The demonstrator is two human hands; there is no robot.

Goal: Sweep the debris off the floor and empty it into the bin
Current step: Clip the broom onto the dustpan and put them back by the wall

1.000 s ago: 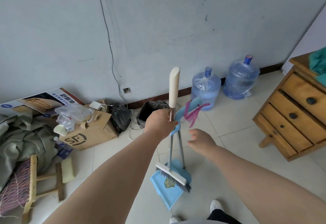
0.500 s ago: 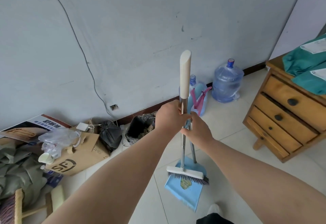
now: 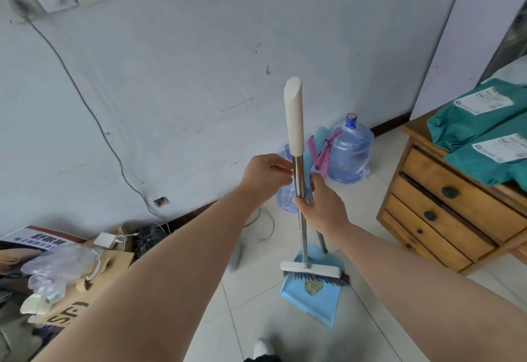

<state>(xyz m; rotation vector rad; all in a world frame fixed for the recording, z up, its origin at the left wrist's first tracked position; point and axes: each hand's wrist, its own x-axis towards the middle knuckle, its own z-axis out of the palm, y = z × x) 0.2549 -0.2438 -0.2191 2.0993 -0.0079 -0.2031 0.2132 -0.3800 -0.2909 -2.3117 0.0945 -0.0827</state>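
Tiled floor [image 3: 256, 313], grey wall behind, wooden drawers at 3 o'clock. Broom [image 3: 299, 184] and blue dustpan [image 3: 310, 299] upright dead centre, debris scrap in pan. My right hand [image 3: 322, 204] clenched round both shafts; my left hand [image 3: 266, 174] pinches broom's steel tube. Tube light, stiff, likely slick; cream grip above looks surer hold.

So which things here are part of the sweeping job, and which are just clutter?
Job:
- broom
- blue dustpan
- debris piece in the dustpan
- left hand
- right hand

Clutter:
- water jug
- wooden drawers
- cardboard box
- green parcels
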